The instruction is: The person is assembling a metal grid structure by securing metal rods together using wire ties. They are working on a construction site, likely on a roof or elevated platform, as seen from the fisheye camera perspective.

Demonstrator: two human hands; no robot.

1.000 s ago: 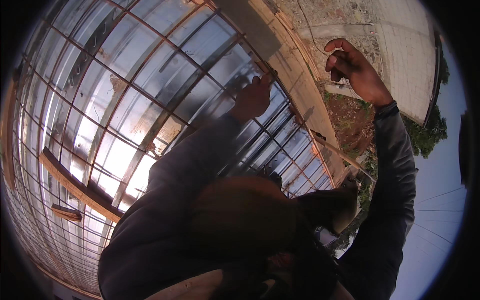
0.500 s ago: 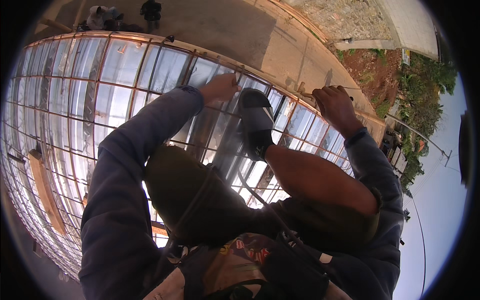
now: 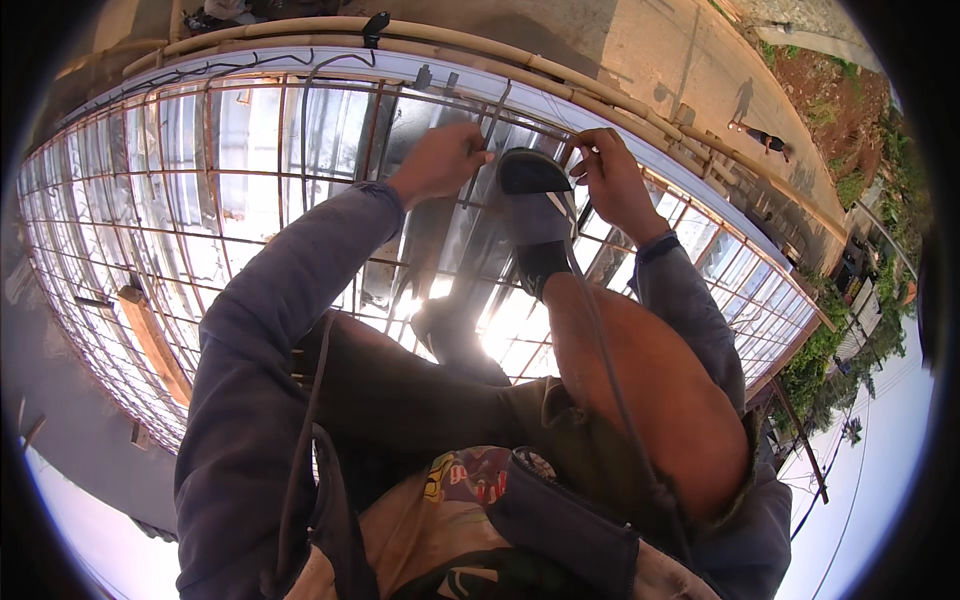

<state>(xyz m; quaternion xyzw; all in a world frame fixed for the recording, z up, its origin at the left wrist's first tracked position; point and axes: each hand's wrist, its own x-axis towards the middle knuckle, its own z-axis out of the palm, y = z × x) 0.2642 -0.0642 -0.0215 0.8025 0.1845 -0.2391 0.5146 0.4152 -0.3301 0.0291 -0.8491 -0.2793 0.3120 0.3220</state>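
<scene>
A rusty steel rebar grid point(image 3: 374, 130) spreads over shiny corrugated metal sheets point(image 3: 258, 140). My left hand point(image 3: 440, 162) is closed, with thumb and fingers together beside a dark bent rod point(image 3: 497, 115) at the far side. Whatever it may pinch is too small to make out. On the other side of my foot, my right hand point(image 3: 612, 185) is closed too, its fingertips pinched by the grid's far edge; what they hold is unclear. Between both hands my foot, in a dark slide sandal point(image 3: 537, 225) and black sock, rests on the grid.
Bamboo poles point(image 3: 250, 28) run along the far edge, beyond a pale edge strip with black cables point(image 3: 205, 75). A wooden plank point(image 3: 152, 338) lies at the left. Far below, a person point(image 3: 768, 141) is on the dirt ground. Bright glare comes off the sheets.
My right hand has come inward and left, close to the sandal's toe. The left hand stays near the dark rod. The view has shifted, showing more of the far edge and bamboo.
</scene>
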